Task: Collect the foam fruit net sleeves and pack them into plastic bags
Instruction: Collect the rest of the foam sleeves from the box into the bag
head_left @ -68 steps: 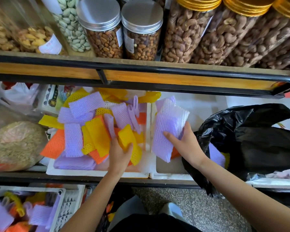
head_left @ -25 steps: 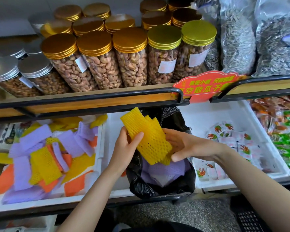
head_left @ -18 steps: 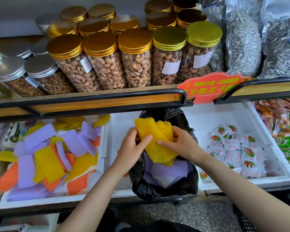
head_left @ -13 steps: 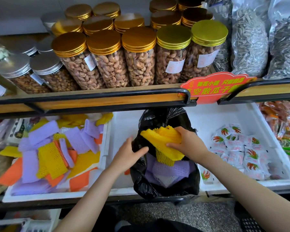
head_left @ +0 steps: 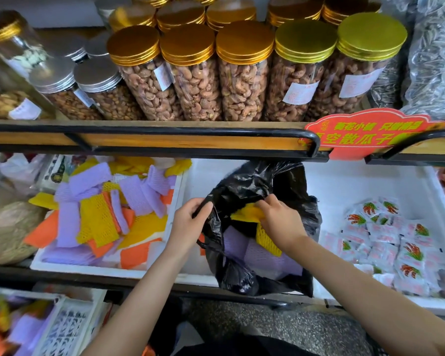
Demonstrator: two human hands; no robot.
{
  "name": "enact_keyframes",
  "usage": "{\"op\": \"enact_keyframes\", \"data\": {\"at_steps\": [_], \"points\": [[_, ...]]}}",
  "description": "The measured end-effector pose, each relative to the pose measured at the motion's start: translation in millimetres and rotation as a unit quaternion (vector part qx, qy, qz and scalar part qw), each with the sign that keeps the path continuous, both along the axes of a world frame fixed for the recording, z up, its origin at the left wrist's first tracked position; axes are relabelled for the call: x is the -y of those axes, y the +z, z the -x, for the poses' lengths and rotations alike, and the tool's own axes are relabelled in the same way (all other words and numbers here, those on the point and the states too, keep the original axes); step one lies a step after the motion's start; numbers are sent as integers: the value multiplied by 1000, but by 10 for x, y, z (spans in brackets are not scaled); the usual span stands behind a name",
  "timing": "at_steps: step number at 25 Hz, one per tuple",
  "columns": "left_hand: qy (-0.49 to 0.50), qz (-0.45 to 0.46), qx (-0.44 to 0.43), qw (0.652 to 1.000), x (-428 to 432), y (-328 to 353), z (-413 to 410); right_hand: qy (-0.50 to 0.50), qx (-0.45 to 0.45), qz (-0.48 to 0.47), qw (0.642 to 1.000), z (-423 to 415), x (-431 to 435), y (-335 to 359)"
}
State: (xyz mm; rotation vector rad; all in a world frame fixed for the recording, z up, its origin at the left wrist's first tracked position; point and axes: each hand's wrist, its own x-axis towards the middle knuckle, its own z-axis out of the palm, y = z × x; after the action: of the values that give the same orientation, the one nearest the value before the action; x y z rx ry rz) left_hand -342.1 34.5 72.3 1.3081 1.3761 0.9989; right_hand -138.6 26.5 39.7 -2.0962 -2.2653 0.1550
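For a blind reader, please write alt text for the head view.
The right hand holds yellow foam sleeves inside a black bag whose rim the left hand grips. Loose sleeves lie in a white tray beside it.

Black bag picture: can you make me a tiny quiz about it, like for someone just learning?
1. True or false: the right hand holds yellow sleeves at the mouth of the black bag.
2. Which hand grips the bag's rim? A: left hand. B: right hand.
3. Fill in: the lower sleeves in the bag are coloured ____.
Key: 1 true; 2 A; 3 purple.
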Motion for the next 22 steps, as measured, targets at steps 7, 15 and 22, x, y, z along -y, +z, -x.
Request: {"op": "enact_keyframes", "data": {"at_steps": [7,15,22], "points": [[-64,10,-24,998,-112,-108,311,43,-7,223,974,222,-3,-104],[-60,-17,-143,988,-366,-398,1579,102,-257,-189,942,1345,-258,721],[133,92,-209,965,-759,-1026,3150,41,-214,111,970,2633,-1169,-187]]}}
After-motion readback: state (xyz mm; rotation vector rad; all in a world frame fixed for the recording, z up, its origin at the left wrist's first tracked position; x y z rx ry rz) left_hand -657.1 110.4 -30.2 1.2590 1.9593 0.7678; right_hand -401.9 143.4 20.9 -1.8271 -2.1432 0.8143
